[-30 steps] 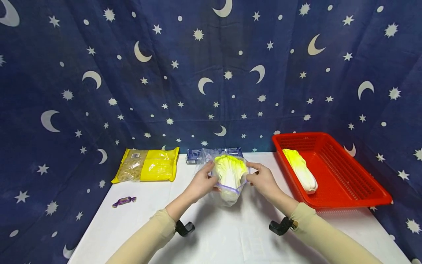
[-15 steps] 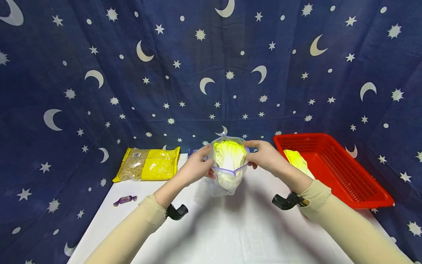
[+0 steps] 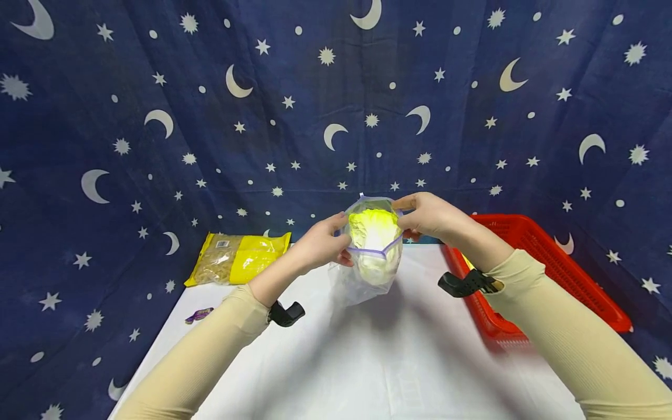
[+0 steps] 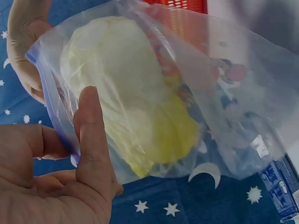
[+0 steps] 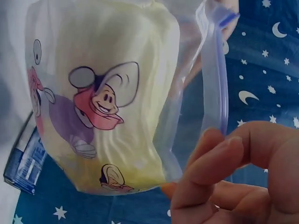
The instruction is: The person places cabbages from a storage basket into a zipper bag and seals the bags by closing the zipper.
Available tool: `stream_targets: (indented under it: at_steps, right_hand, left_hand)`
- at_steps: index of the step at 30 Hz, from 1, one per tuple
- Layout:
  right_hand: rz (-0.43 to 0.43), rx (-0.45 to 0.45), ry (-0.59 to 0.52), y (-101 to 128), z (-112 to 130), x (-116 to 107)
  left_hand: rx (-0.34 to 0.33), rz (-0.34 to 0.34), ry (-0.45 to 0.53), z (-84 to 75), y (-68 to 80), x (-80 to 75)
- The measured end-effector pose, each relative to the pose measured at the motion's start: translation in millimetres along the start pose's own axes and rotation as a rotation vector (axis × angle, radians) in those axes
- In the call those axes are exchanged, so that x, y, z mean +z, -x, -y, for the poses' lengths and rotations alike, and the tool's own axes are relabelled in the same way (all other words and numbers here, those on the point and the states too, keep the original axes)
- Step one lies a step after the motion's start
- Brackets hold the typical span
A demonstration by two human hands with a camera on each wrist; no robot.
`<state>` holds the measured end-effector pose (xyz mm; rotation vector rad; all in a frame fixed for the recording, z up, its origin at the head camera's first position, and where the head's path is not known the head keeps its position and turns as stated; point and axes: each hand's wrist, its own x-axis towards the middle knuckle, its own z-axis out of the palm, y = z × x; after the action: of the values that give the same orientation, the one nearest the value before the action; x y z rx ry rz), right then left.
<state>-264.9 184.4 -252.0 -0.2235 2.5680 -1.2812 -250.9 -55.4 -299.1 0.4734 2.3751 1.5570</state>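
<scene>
Above the middle of the white counter (image 3: 367, 361), both hands hold a clear zip bag (image 3: 367, 256) with a napa cabbage (image 3: 374, 236) inside, now lifted higher than half a second ago and clear of the surface, its top rim up against the starry blue backdrop (image 3: 336, 87). The left hand (image 3: 320, 245) pinches the bag's left rim, thumb on the near face by the purple zip strip; the left wrist view shows that thumb pressed flat on the plastic over the cabbage. The right hand (image 3: 433, 216) pinches the right rim with curled fingers, and the right wrist view shows fingertips closed on the zip strip, cartoon prints on the bag's side. A second earlier the bag sat low near the counter with the blue box behind it in plain sight; in the head view that box is now hidden behind the bag. To the right, the red basket (image 3: 556, 262) is partly covered by the right forearm, which hides the cabbage in it. At far left lie a yellow noodle packet (image 3: 238, 259) and, nearer, a purple wrapped candy (image 3: 198, 315).
</scene>
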Motion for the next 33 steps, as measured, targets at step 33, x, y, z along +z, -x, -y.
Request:
stream_targets:
  at_steps: [33]
  right_hand:
    - [0.012,-0.048,-0.234,-3,-33,25]
  left_hand:
    - [-0.038,-0.022,-0.1,17.8,-9.2,0.2]
